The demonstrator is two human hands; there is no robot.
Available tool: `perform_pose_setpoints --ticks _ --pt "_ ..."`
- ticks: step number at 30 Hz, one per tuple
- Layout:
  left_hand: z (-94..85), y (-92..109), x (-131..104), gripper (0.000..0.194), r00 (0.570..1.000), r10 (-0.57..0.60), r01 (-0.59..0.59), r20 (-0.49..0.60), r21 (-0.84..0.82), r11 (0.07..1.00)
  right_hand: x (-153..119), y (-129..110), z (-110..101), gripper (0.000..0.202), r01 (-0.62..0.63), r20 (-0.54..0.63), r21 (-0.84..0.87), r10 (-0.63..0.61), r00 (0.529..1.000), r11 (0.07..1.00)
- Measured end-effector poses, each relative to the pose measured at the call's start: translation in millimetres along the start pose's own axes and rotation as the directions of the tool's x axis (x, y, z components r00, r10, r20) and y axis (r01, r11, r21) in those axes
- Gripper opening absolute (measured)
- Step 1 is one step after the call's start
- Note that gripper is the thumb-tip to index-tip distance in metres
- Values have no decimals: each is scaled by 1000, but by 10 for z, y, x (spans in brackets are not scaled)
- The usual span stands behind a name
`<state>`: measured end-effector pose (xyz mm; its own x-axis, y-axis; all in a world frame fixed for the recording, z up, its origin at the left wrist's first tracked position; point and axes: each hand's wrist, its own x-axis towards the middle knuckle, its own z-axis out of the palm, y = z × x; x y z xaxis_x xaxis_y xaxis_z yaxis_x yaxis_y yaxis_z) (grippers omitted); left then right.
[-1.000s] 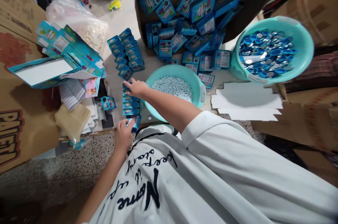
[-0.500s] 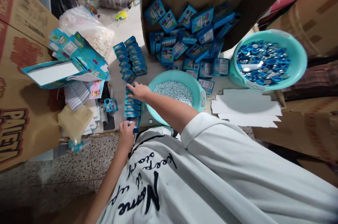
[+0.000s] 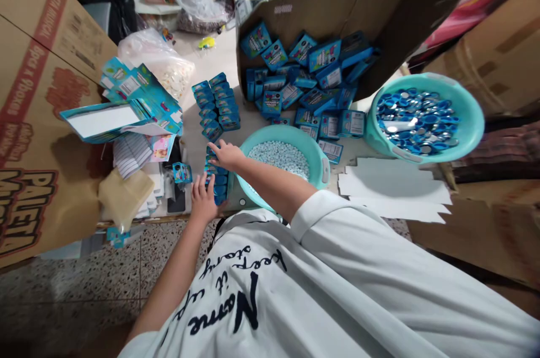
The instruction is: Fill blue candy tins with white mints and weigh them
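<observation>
A row of small blue candy boxes [image 3: 220, 180] stands close together near the table's front edge. My right hand [image 3: 228, 155] rests at the far end of this row, its index finger stretched out over the boxes. Along the left side and near end of the row lies my left hand [image 3: 203, 200], fingers spread and touching the boxes. Neither hand is visibly wrapped round a box, though the fingers partly hide the row. Beyond it are two more rows of blue boxes [image 3: 216, 106]. A turquoise tub [image 3: 318, 150] of small pale candies sits right beside, under my right forearm.
A big cardboard box [image 3: 304, 9] on its side holds many blue boxes. Further right stand a turquoise tub [image 3: 472, 122] of blue-and-silver pieces and white card sheets [image 3: 392, 189]. Flattened blue cartons [image 3: 147, 94] lean at left, beside a large carton [image 3: 46, 122].
My left hand has moved up onto the row's near end, where a box lay flatter before. My right hand stays at the far end. The camera view has shifted slightly.
</observation>
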<state>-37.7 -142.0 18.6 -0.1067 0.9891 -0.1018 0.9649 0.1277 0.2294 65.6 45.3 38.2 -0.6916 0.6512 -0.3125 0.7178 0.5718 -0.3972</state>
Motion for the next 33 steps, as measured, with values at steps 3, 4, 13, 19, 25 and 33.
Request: perform_pose_setpoints --ticks 3,4,13,19,25,33 --pt "113 189 -31 76 997 -57 55 -50 -50 997 -17 9 -29 68 6 -8 -2 -6 1000 1000" --pt "147 251 -35 77 995 -78 73 -64 -78 994 -18 15 -37 68 13 -9 -1 -13 1000 1000" --pt "97 16 -32 97 916 -397 275 -62 -623 732 45 49 -65 68 5 21 48 -6 1000 999" --pt "389 51 -290 55 690 -650 452 319 -891 41 119 104 -94 70 8 44 92 -12 999 996" --pt "567 247 -195 41 636 -544 365 548 -834 -414 352 212 -228 80 -8 145 120 -10 989 993" --pt "387 223 -206 52 617 -587 316 524 -849 -424 407 221 -367 77 -29 155 211 -4 988 977"
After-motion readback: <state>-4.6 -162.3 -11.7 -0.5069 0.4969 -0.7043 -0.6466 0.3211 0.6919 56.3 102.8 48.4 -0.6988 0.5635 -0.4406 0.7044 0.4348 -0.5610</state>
